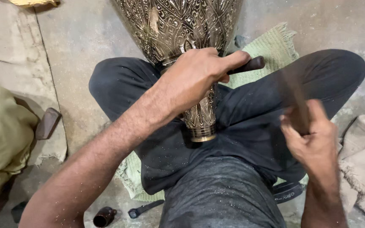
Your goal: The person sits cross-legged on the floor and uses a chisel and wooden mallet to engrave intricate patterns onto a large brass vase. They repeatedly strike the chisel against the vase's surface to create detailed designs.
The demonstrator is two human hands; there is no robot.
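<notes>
The person's left hand (199, 74) clamps a dark-handled tool (250, 65) against the engraved brass vase (182, 29) lying across crossed legs. The right hand (313, 139) grips a blurred dark wooden mallet (296, 101). A fringed green mat (271, 46) lies underneath; a small brown cylinder (104, 217) sits on the floor nearby.

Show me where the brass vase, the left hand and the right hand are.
brass vase (178, 21), head view, on its engraved body.
left hand (197, 74), head view, on its back.
right hand (313, 141), head view, on its back.
</notes>
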